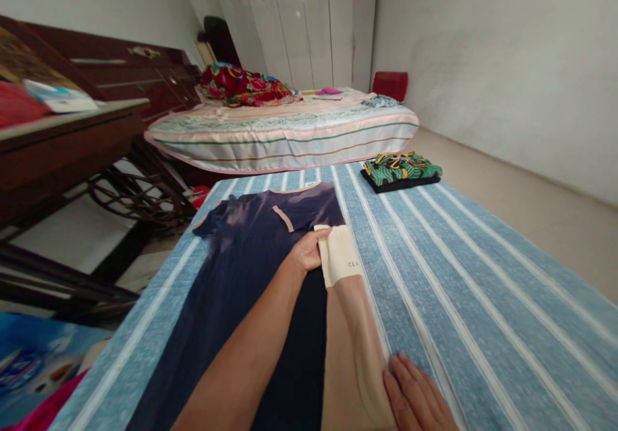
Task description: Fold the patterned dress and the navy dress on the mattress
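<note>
Navy garment [251, 276] with beige trim lies flat on a blue-and-white striped sheet [458, 276], under both hands. The left hand [306, 252] pinches the beige sleeve [340, 257], turned inward onto the dark body; the right hand [418, 395] rests flat, fingers loose, on the long beige strip [355, 334] nearer the person. Folding looks barely begun: the sleeve left of the left hand is still spread. The cloth looks thin and soft. Beyond the right hand sits a folded green patterned pile [402, 168]
</note>
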A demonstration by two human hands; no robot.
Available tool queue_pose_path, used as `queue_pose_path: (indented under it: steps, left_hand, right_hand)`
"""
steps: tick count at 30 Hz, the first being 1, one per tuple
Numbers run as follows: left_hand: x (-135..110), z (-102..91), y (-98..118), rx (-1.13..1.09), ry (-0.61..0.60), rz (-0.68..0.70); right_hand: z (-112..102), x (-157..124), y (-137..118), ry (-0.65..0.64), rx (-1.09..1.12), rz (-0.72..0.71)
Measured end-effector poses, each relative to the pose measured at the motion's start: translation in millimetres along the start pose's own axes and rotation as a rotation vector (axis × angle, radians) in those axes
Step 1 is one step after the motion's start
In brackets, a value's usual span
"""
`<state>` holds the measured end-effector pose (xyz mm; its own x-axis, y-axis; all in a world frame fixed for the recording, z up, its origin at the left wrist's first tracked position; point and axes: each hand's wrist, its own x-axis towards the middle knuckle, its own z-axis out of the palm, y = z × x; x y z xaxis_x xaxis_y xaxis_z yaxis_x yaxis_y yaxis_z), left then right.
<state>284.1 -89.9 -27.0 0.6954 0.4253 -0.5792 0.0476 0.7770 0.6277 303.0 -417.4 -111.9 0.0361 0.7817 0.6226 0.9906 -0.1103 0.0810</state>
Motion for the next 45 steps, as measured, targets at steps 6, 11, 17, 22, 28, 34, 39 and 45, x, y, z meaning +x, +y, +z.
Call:
queue_pose_path:
  steps: [6, 11, 17, 22, 28, 34, 39, 45]
  left_hand:
    - [-48, -3.8, -35, 0.087, -0.099, -0.105]
    - [-87, -5.9, -55, 0.235, -0.043, -0.145]
    - [-109, -2.5, -76, 0.299, 0.08, -0.086]
    - [-111, 1.5, -81, 0.399, 0.19, 0.045]
    - [-131, 1.6, -92, 0.458, 0.1, -0.02]
    - [-149, -2.4, -102, 0.484, 0.06, -0.137]
    - [-152, -0.9, -102, 0.527, 0.095, -0.103]
    - [-163, -4.2, -108, 0.676, 0.117, -0.049]
  right_hand:
    - [-8, -1, 13, -0.041, 0.108, -0.114]
    - [-15, 0, 5, -0.078, 0.143, -0.053]
    - [-26, 12, -9, -0.113, 0.166, 0.138]
    - [-32, 22, -15, -0.188, 0.158, 0.097]
    - [-33, 24, -11, -0.273, 0.196, -0.006]
    - [-35, 21, -8, -0.225, 0.245, 0.018]
    - [-36, 17, -7, -0.154, 0.261, 0.054]
    - [-41, 14, -7, -0.204, 0.278, 0.053]
